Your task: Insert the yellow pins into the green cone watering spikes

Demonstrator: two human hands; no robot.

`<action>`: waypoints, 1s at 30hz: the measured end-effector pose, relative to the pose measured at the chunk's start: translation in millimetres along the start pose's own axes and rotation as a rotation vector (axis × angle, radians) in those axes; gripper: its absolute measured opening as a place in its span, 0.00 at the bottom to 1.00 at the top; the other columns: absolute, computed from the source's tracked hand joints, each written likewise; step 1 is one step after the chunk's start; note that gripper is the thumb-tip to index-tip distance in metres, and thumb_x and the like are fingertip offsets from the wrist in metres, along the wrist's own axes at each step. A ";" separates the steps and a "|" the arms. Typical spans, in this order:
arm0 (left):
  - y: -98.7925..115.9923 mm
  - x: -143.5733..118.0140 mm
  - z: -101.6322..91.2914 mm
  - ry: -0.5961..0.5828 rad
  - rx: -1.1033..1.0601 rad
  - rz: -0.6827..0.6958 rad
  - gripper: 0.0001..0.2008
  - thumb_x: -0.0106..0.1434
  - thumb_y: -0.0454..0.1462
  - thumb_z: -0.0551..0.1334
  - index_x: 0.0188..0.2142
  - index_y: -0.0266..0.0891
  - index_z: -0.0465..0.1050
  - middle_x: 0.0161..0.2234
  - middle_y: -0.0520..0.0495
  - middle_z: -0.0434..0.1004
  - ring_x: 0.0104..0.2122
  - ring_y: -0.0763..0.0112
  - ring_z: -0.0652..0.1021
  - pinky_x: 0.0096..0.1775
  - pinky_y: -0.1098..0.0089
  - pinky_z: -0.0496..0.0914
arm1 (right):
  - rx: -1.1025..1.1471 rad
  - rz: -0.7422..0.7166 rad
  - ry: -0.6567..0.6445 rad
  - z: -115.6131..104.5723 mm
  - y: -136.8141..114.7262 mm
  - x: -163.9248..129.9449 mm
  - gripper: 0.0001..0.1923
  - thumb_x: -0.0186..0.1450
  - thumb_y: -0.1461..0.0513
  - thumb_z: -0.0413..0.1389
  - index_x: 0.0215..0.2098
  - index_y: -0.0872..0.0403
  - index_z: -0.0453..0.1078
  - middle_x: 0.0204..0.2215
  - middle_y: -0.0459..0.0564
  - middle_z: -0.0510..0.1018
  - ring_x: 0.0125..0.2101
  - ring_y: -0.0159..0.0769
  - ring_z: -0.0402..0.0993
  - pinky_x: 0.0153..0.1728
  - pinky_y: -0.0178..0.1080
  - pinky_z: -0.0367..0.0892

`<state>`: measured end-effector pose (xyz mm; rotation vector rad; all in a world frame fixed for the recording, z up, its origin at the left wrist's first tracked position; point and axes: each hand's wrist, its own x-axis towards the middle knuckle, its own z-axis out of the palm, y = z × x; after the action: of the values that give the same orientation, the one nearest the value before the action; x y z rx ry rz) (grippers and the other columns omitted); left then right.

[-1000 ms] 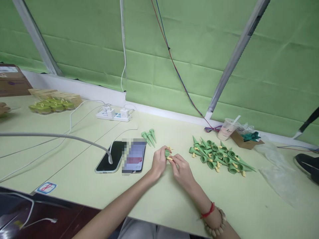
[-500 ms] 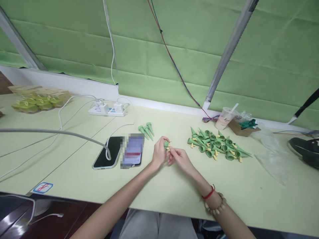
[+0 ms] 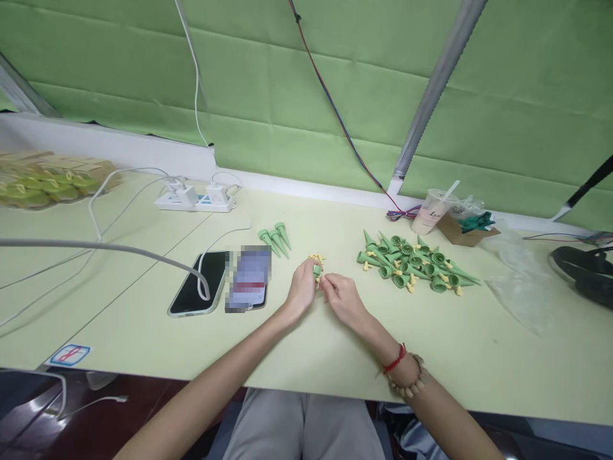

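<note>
Pinching a small green cone (image 3: 317,270) between them, left hand (image 3: 301,291) and right hand (image 3: 341,298) meet, fingers curled, over the table (image 3: 335,358) beside the cone pile (image 3: 414,269).

Both forearms bare, no sleeves. Right wrist: red cord bracelet (image 3: 395,360) and wooden bead bracelet (image 3: 408,380). Legs: grey trousers (image 3: 301,428).

A pale green table (image 3: 143,319) stands against a wall hung with creased green cloth (image 3: 287,96); two grey metal bars (image 3: 431,96) slant across it
</note>
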<state>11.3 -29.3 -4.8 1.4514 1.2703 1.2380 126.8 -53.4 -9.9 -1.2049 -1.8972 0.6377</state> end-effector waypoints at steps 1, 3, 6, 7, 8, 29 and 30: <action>-0.2 -1.2 -0.9 -0.031 0.023 0.022 0.13 0.59 0.38 0.44 0.26 0.38 0.64 0.18 0.54 0.62 0.21 0.73 0.66 0.24 0.73 0.59 | 0.083 0.061 -0.020 0.6 -0.1 -0.3 0.18 0.67 0.58 0.42 0.22 0.54 0.64 0.16 0.44 0.67 0.20 0.31 0.65 0.27 0.34 0.60; -0.3 -3.7 -2.7 -0.084 0.072 0.049 0.13 0.60 0.38 0.43 0.28 0.39 0.63 0.15 0.55 0.60 0.19 0.72 0.66 0.25 0.72 0.59 | 0.253 0.159 -0.068 1.1 0.6 0.2 0.20 0.66 0.54 0.43 0.21 0.54 0.63 0.14 0.43 0.66 0.18 0.30 0.65 0.26 0.34 0.60; 0.4 -6.7 -4.6 -0.107 0.156 0.082 0.13 0.61 0.39 0.42 0.31 0.40 0.63 0.14 0.56 0.60 0.18 0.71 0.66 0.25 0.71 0.59 | 0.497 0.238 -0.156 0.2 2.9 2.0 0.23 0.63 0.48 0.46 0.19 0.55 0.61 0.14 0.44 0.66 0.19 0.30 0.66 0.26 0.34 0.61; 0.9 -7.1 -5.2 -0.115 0.185 0.089 0.13 0.62 0.39 0.42 0.32 0.41 0.63 0.14 0.56 0.61 0.18 0.71 0.66 0.25 0.71 0.59 | 0.581 0.276 -0.194 -0.4 3.5 2.6 0.23 0.61 0.47 0.48 0.18 0.55 0.61 0.15 0.43 0.66 0.19 0.30 0.65 0.26 0.34 0.61; 1.4 -7.2 -5.8 -0.127 0.207 0.095 0.13 0.62 0.39 0.42 0.32 0.41 0.63 0.14 0.56 0.61 0.18 0.70 0.66 0.26 0.71 0.59 | 0.666 0.327 -0.234 -1.1 3.7 3.0 0.23 0.60 0.47 0.50 0.18 0.55 0.60 0.15 0.43 0.65 0.19 0.29 0.65 0.26 0.34 0.62; 8.7 10.9 -2.0 -0.106 -0.160 -0.138 0.16 0.57 0.41 0.43 0.26 0.38 0.66 0.08 0.57 0.50 0.10 0.75 0.56 0.17 0.74 0.53 | 0.225 0.129 -0.074 -10.5 -7.5 -0.4 0.19 0.65 0.50 0.44 0.27 0.54 0.66 0.20 0.44 0.69 0.21 0.30 0.64 0.28 0.34 0.61; 8.7 11.7 -2.6 -0.125 -0.180 -0.187 0.17 0.58 0.42 0.42 0.26 0.38 0.66 0.06 0.57 0.48 0.09 0.75 0.55 0.16 0.74 0.52 | 0.133 0.044 -0.072 -12.9 -7.4 -0.6 0.17 0.66 0.52 0.44 0.29 0.53 0.67 0.23 0.45 0.71 0.24 0.31 0.65 0.31 0.35 0.61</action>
<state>10.3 -19.1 6.0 1.2327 1.1512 1.0902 133.8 -57.0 2.8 -1.1548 -1.8598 0.8284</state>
